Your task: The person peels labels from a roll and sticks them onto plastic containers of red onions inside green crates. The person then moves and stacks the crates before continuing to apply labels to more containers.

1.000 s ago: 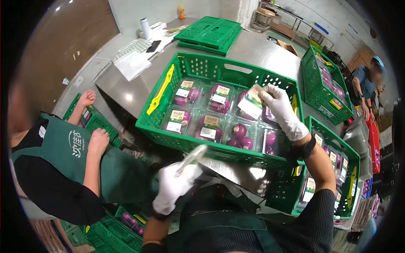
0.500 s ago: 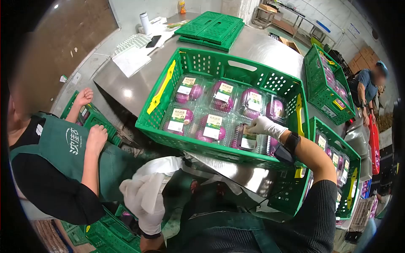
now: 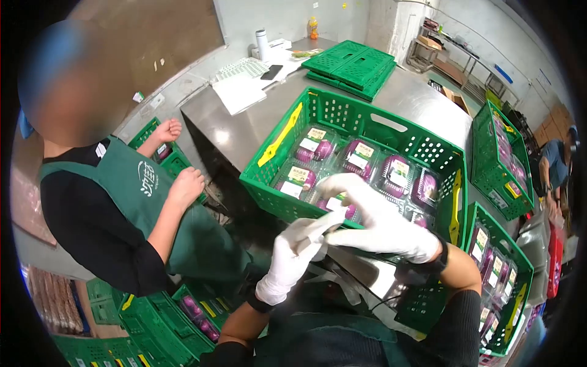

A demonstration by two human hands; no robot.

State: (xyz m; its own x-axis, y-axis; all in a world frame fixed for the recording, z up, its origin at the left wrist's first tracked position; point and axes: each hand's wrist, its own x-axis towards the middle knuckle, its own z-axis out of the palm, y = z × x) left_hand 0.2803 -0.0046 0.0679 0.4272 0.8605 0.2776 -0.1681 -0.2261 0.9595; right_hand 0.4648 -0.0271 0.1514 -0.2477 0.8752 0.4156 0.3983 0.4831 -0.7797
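My left hand [image 3: 286,260], in a white glove, is closed in front of the crate's near wall. Something white and thin sticks up from its fingers, too unclear to name. My right hand [image 3: 391,223], also white-gloved, is beside it, its fingers curved and spread from the thumb, whose tip is near the left fingertips. Both are over the near side of a green crate [image 3: 269,194] with yellow handles. Inside stand clear lidded boxes [image 3: 315,144] of purple produce with labels. My right hand hides some of the boxes.
Folded green crates [image 3: 351,61], papers [image 3: 238,95], a phone [image 3: 272,72] and a white bottle [image 3: 262,44] lie or stand on the metal table [image 3: 220,131]. A co-worker in a green apron [image 3: 143,183] is at the left. More filled crates [image 3: 498,165] stand at the right.
My right hand has left the box in the crate and come across to my left hand. My left hand has moved up and right. The view has shifted, showing more of the co-worker.
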